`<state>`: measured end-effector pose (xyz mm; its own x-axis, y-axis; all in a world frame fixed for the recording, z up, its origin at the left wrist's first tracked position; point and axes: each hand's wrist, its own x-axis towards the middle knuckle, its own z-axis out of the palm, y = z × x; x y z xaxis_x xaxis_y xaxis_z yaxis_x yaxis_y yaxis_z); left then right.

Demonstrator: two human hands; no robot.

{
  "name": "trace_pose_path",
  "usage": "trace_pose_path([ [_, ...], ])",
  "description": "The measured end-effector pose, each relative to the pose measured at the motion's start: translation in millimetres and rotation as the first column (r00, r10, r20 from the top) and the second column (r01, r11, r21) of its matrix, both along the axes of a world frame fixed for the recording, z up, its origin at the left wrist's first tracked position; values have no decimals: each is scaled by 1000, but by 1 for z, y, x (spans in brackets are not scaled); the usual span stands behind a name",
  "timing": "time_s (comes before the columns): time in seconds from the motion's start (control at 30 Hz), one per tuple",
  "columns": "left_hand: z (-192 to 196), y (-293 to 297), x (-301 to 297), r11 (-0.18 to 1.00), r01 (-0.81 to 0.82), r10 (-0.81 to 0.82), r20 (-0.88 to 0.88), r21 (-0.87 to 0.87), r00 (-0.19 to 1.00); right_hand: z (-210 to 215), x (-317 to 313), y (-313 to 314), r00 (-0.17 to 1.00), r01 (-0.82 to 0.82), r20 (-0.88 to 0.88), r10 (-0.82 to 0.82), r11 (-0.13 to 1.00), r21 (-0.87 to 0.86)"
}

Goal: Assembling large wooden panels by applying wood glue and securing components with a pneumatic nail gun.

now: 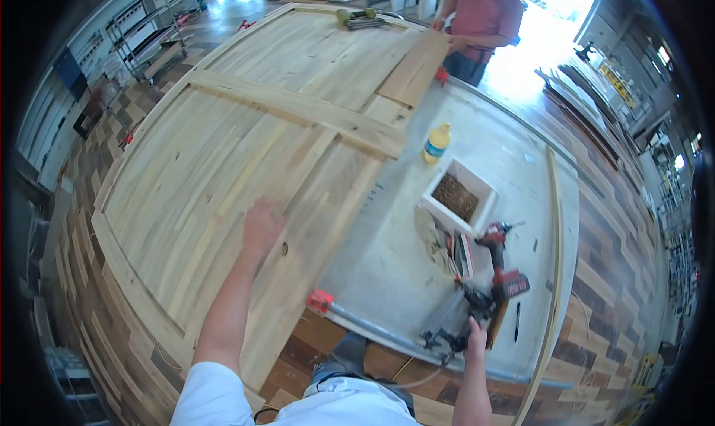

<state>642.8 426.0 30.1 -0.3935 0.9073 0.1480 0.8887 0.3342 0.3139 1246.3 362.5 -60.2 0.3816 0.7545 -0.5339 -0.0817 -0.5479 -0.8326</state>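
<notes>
Over the large pale wooden panel (216,180) reaches my left hand (264,223), near a dark knot; motion blurs its fingers. At the near right of the grey table, my right hand (477,340) is closed around part of a black tool (477,301). That tool is smeared by motion, so its exact kind is unclear, and a thin hose (428,381) runs near it. Just beyond lies a red and black cordless drill (497,251) with its battery toward me. At the panel's far right, another person's hands touch a brown board (414,72).
On the table (380,255) stand a yellow bottle (437,143) and a white box (482,180) of small brown pieces, beside a cloth (436,243) and a pen (518,322). A red-ended clamp (322,300) lies along the near edge. A yellow-green tool (357,16) rests on the panel's far end.
</notes>
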Motion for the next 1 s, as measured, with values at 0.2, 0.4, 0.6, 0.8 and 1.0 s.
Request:
trace_pose_path([
  [0.2,-16,184,-9,986,164,-165,-115,-21,979,-35,25,6,995,95,17,-94,991,-99],
  [0.4,-36,273,-12,975,221,-222,-140,-22,965,-29,27,24,992,122,-10,-127,971,-207],
  [0.6,-42,279,-10,982,189,-188,-137,-6,973,-19,21,24,992,105,-42,-119,964,-245],
  [0.8,-39,277,-10,983,180,-183,-139,-34,973,-21,28,12,990,57,-117,-80,979,-195],
  [1.0,-38,276,-7,979,201,-202,-147,-20,968,-15,16,26,965,229,-56,-255,931,-284],
])
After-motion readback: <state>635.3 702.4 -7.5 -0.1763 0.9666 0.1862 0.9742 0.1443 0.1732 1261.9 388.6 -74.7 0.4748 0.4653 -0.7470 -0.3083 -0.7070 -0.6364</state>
